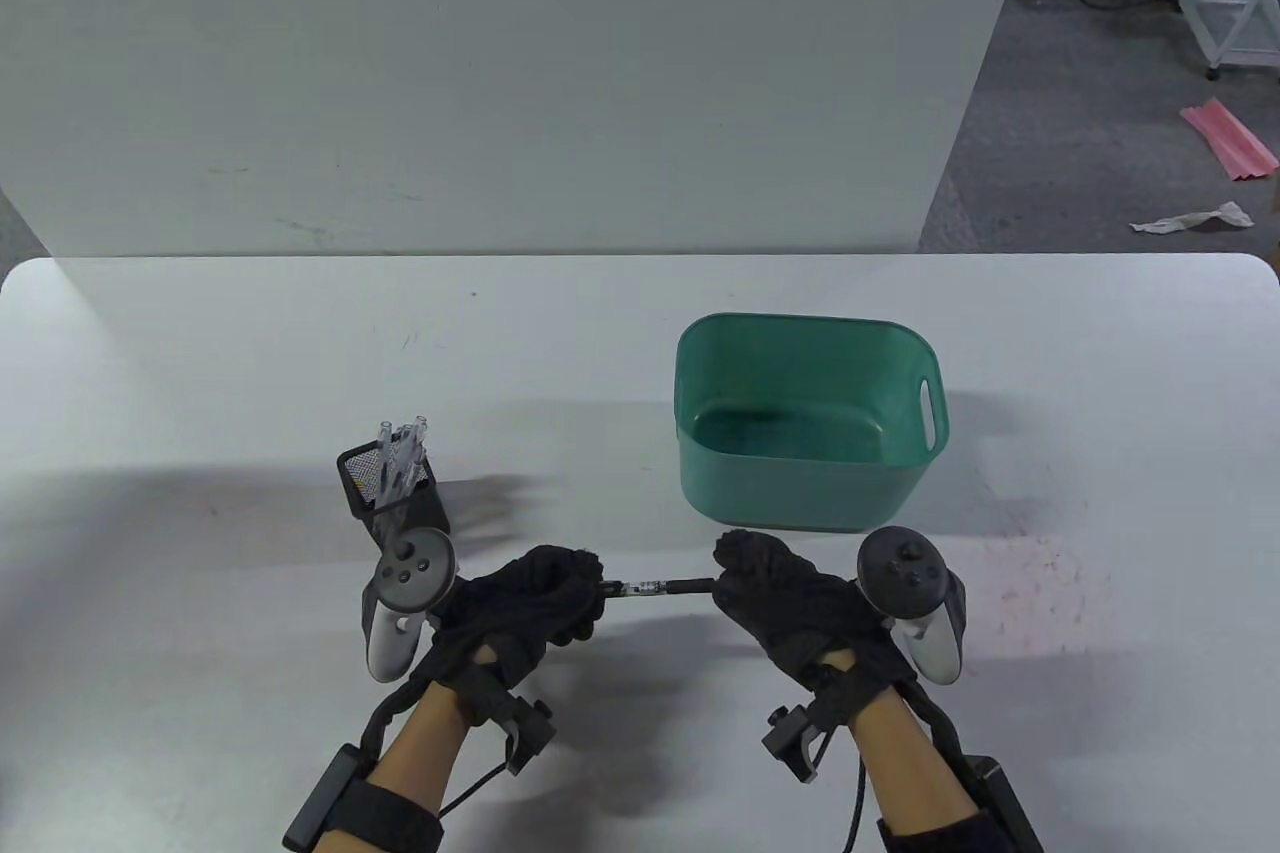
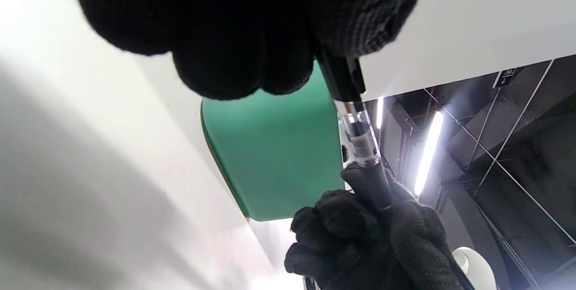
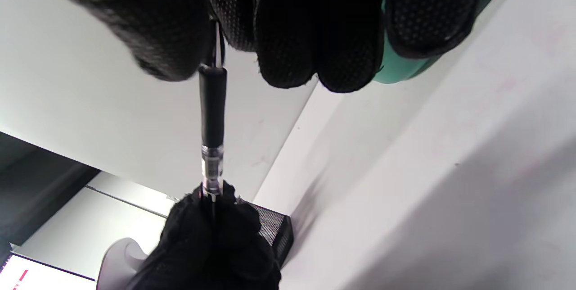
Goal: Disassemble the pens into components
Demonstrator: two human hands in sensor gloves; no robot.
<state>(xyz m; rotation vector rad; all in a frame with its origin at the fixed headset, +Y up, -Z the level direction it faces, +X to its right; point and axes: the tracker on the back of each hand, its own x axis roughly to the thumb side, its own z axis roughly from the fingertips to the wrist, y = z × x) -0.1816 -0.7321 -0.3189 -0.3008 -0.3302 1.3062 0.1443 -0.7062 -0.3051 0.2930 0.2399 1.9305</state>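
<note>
1. The pen hangs above the table's near edge, its long axis running 9 to 3 o'clock.
2. The left hand grips its 9 o'clock end; the right hand closes around the black grip section at 3 o'clock.
3. A straight pull apart along that axis looks due, with the green bin at 12 o'clock.

Even overhead light; soft shadows fall on the surface left of the basket. Wrist views blur the near fingers; ceiling tubes glare.
</note>
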